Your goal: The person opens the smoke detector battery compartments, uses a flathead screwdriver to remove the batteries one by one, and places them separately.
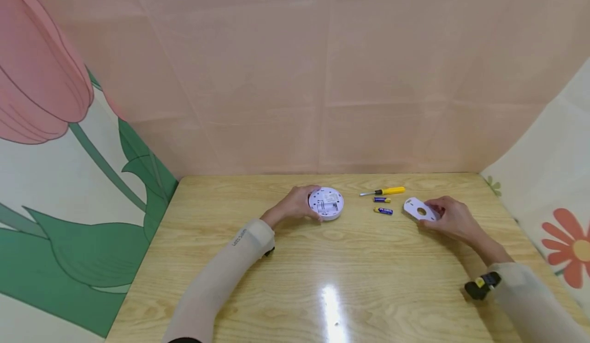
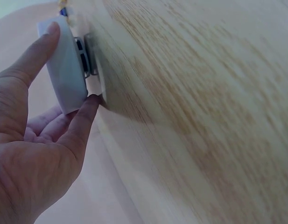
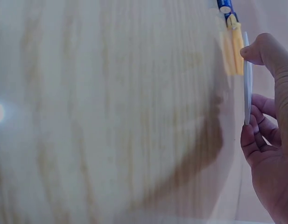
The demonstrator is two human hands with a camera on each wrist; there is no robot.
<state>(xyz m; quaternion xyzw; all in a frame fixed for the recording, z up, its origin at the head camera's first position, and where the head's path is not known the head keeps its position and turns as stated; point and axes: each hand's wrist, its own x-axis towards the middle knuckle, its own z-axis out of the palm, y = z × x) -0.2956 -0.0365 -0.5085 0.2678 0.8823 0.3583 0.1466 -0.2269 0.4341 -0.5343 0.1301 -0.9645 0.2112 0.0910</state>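
The round white plastic device (image 1: 326, 203), lying with its open underside and battery bay facing up, sits at the far middle of the light wood-grain table (image 1: 295, 281), and the left hand (image 1: 295, 203) holds it from its left side: in the left wrist view the forefinger lies along the top edge of the white housing (image 2: 64, 70) while the thumb presses its lower edge, the fingers curled round the rim. Well apart to the right, the right hand (image 1: 449, 215) pinches the flat white oval cover plate with a round hole (image 1: 418, 209) by its near right end, thumb above and fingers below, as the right wrist view shows edge-on (image 3: 247, 79); the plate's long axis runs roughly left to right, towards the device. Between the two hands lie two small blue batteries (image 1: 382, 205), both pointing left to right, and just beyond them a small screwdriver with a yellow handle (image 1: 383, 192), its tip towards the device. The right hand is nearer these. Bare table lies open towards the person; the pink wall stands close behind.
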